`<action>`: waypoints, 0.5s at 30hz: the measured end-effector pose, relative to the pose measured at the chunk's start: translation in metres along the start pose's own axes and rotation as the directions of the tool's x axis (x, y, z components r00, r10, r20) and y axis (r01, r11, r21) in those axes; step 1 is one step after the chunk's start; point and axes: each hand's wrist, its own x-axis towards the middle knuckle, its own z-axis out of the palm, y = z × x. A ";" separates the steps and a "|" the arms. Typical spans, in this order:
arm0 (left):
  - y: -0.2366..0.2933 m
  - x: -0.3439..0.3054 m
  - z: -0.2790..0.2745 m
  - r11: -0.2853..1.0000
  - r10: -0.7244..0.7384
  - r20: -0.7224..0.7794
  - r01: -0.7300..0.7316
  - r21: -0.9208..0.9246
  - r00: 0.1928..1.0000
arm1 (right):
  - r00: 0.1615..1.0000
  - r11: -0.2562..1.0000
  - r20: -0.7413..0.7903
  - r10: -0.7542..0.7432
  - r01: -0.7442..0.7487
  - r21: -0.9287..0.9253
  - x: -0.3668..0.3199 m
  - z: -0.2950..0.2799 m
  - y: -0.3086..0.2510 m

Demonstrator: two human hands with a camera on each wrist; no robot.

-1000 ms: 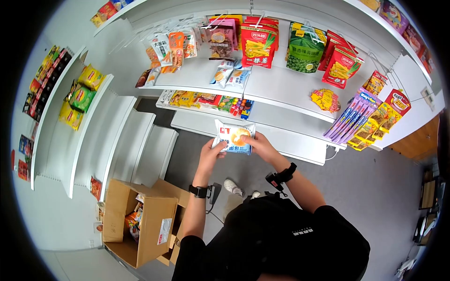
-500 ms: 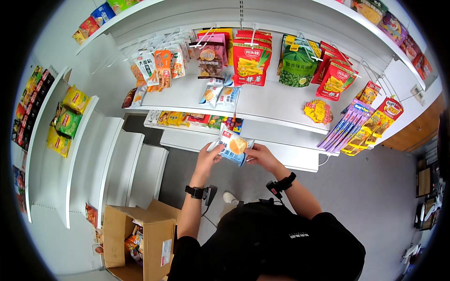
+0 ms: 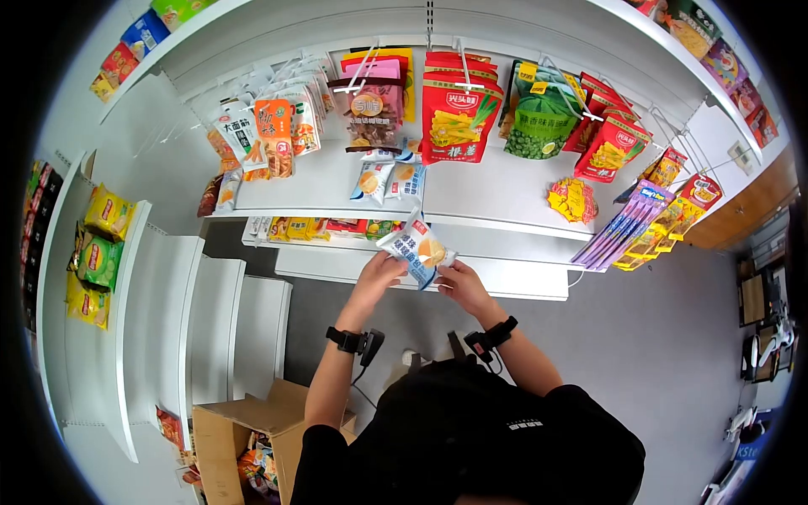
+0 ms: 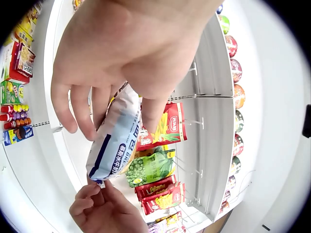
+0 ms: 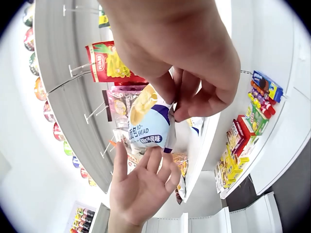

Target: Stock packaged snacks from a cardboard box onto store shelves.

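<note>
A white and blue bread packet point(image 3: 418, 247) is held tilted in front of the shelf, its printed bread picture facing up. My left hand point(image 3: 376, 279) grips its left side; in the left wrist view the packet lies between the left thumb and fingers. At the packet's lower right corner, my right hand point(image 3: 465, 288) pinches the edge, as the right wrist view shows with thumb and fingertips point(image 5: 181, 112) together. Two similar bread packets point(image 3: 370, 181) lie on the shelf behind, below the hanging bags.
Red snack bags point(image 3: 459, 118) and a green bag of peas point(image 3: 539, 118) hang on hooks over the white shelf point(image 3: 497, 189). A yellow starburst card point(image 3: 572, 200) lies to their right. An opened cardboard box point(image 3: 227, 454) with snack bags stands at lower left, near stepped shelves point(image 3: 216, 320).
The bread packet has gone from nearly level to tilted, its right end turned down. My right hand has moved from its upper right side to the lower right corner. The head view has shifted.
</note>
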 end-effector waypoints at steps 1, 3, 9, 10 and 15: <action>0.001 0.002 -0.002 1.000 -0.018 0.031 0.018 -0.001 0.999 | 1.000 0.999 -0.029 0.008 -0.007 0.048 0.003 0.001 0.004; 0.006 0.005 -0.004 0.999 -0.025 0.046 0.024 0.031 0.999 | 0.999 0.994 -0.044 0.005 0.000 0.110 0.011 0.001 0.010; -0.002 0.021 -0.017 0.998 -0.053 0.008 0.053 0.023 0.999 | 0.989 0.942 -0.148 -0.015 0.064 0.331 0.055 -0.027 0.021; 0.001 0.019 -0.018 0.997 -0.072 0.012 0.072 0.013 0.997 | 0.982 0.923 -0.188 -0.007 0.079 0.376 0.062 -0.032 0.022; -0.001 0.012 -0.038 0.996 -0.082 0.008 0.082 -0.015 0.997 | 0.925 0.877 -0.381 -0.006 0.188 0.443 0.111 -0.064 0.018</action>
